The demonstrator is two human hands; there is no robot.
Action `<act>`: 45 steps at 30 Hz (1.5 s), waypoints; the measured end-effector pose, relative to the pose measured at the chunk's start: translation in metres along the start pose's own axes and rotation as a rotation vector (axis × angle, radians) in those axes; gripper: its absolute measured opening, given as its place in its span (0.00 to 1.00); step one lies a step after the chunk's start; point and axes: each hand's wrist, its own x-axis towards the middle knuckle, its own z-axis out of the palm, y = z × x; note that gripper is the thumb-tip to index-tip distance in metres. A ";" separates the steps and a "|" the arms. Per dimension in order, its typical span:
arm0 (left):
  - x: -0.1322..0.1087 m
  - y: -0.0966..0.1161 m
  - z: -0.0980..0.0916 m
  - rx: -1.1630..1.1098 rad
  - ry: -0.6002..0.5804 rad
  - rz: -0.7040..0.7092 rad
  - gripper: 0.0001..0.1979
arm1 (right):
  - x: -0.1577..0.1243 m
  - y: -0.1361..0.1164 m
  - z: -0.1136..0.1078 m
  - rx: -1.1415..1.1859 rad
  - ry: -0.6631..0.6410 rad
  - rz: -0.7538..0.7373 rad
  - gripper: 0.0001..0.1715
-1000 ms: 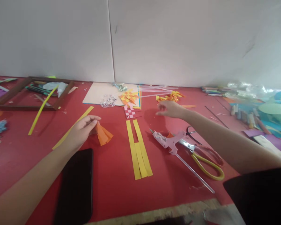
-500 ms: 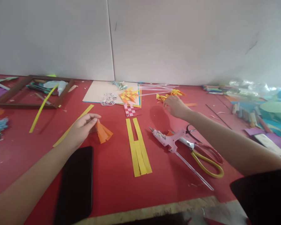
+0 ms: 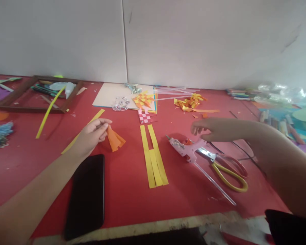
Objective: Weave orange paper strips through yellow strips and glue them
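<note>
My left hand point(image 3: 93, 134) rests on the red table point(image 3: 122, 204) with its fingers pinched on a fan of orange paper strips point(image 3: 115, 139). My right hand point(image 3: 210, 129) hovers just above a pink glue gun point(image 3: 185, 149); its fingers are stretched out to the left and I see nothing in them. Three yellow paper strips point(image 3: 153, 158) lie side by side between the two hands. Yellow-handled scissors point(image 3: 226, 170) lie right of the glue gun, partly under my right forearm.
A black phone point(image 3: 86, 194) lies under my left forearm. Behind are a pile of orange and yellow scraps point(image 3: 191, 102), a pink checkered weave point(image 3: 145, 117), an orange-yellow weave point(image 3: 143, 100) on a beige sheet point(image 3: 107, 97), and a wooden frame point(image 3: 20, 109) at far left. Coloured paper clutters the right edge.
My right hand reached back to the scrap pile, then drew back toward me and now hangs over the glue gun. My left hand has kept its hold on the orange strips.
</note>
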 end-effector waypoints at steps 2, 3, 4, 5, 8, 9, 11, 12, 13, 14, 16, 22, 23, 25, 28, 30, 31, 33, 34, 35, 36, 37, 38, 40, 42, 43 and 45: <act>0.000 0.001 0.001 -0.021 0.005 -0.004 0.09 | -0.014 -0.004 0.005 -0.044 -0.092 0.051 0.16; 0.000 0.001 0.002 -0.032 0.009 -0.007 0.09 | -0.019 -0.006 0.010 -0.068 -0.115 0.066 0.17; 0.000 0.001 0.002 -0.045 0.013 -0.010 0.09 | -0.021 -0.010 0.015 -0.103 -0.096 0.086 0.17; 0.000 0.002 0.001 -0.061 0.017 -0.014 0.09 | -0.023 -0.014 0.019 -0.135 -0.071 0.095 0.16; 0.001 0.005 -0.002 -0.124 0.030 -0.044 0.10 | -0.020 -0.023 0.028 -0.158 -0.031 0.060 0.13; 0.001 0.006 -0.004 -0.147 0.032 -0.065 0.10 | -0.018 -0.022 0.029 -0.141 -0.034 0.017 0.13; 0.002 0.011 -0.007 -0.186 0.035 -0.119 0.11 | -0.015 -0.015 0.028 -0.091 -0.046 -0.114 0.17; 0.002 0.014 -0.008 -0.202 0.037 -0.146 0.11 | -0.014 -0.008 0.027 -0.069 -0.034 -0.186 0.18; 0.002 0.017 -0.008 -0.217 0.039 -0.172 0.11 | -0.013 0.001 0.026 -0.047 -0.012 -0.247 0.19; 0.001 0.021 -0.008 -0.231 0.042 -0.194 0.10 | -0.011 0.011 0.025 -0.027 0.030 -0.287 0.20; -0.003 0.028 -0.003 -0.257 0.048 -0.229 0.09 | -0.008 0.034 0.023 -0.018 0.175 -0.294 0.20; -0.022 0.041 0.025 -0.255 0.004 -0.305 0.05 | 0.016 0.077 0.024 -0.045 0.276 -0.139 0.14; -0.025 0.041 0.030 -0.250 -0.008 -0.310 0.05 | 0.019 0.078 0.026 -0.039 0.268 -0.137 0.15; -0.033 0.040 0.038 -0.243 -0.032 -0.308 0.05 | 0.023 0.075 0.029 -0.026 0.274 -0.126 0.17; -0.044 0.039 0.049 -0.186 -0.111 -0.227 0.08 | 0.015 0.047 0.030 -0.021 0.389 -0.051 0.22; -0.051 0.039 0.056 -0.118 -0.166 -0.156 0.11 | 0.003 0.009 0.030 -0.004 0.519 -0.009 0.23; -0.055 0.039 0.059 -0.083 -0.176 -0.108 0.11 | -0.003 -0.014 0.031 0.029 0.610 0.008 0.21; -0.060 0.038 0.066 0.007 -0.179 -0.011 0.10 | -0.011 -0.061 0.036 0.363 0.772 -0.037 0.14; -0.063 0.038 0.069 0.054 -0.188 0.022 0.10 | -0.013 -0.083 0.039 0.564 0.715 -0.105 0.15; -0.065 0.037 0.072 0.093 -0.195 0.046 0.10 | -0.013 -0.101 0.043 0.709 0.622 -0.182 0.17; -0.066 0.036 0.074 0.123 -0.201 0.063 0.10 | -0.011 -0.116 0.048 0.771 0.533 -0.216 0.20; -0.067 0.034 0.076 0.141 -0.204 0.077 0.10 | -0.007 -0.126 0.052 0.821 0.497 -0.217 0.21; -0.068 0.033 0.077 0.154 -0.199 0.092 0.10 | -0.004 -0.132 0.057 0.850 0.489 -0.200 0.19; -0.068 0.028 0.077 0.191 -0.185 0.123 0.08 | 0.004 -0.135 0.065 0.876 0.532 -0.133 0.12; -0.068 0.024 0.076 0.242 -0.173 0.148 0.08 | 0.011 -0.131 0.071 0.891 0.569 -0.084 0.10; -0.067 0.022 0.076 0.260 -0.169 0.149 0.08 | 0.014 -0.128 0.074 0.904 0.566 -0.072 0.11; -0.066 0.017 0.075 0.261 -0.169 0.127 0.11 | 0.017 -0.123 0.080 0.944 0.541 -0.058 0.12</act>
